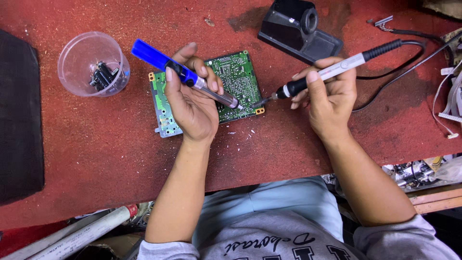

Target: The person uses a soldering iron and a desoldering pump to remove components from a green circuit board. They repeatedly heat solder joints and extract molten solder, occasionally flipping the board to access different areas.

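A green circuit board (238, 79) lies on the red worktop (96, 144), partly hidden under my left hand. My left hand (192, 103) grips a blue desoldering pump (159, 60), its metal tip pointing at the board's lower right corner. My right hand (327, 96) holds a soldering iron (337, 65) like a pen. The iron's tip touches the board right beside the pump's nozzle.
A clear plastic cup (91, 62) with several small dark parts stands at the left. A black iron stand (301, 29) sits behind the board. The iron's black cable (409, 62) loops to the right. A dark mat (19, 115) covers the left edge. White pipes (77, 236) lie below the table.
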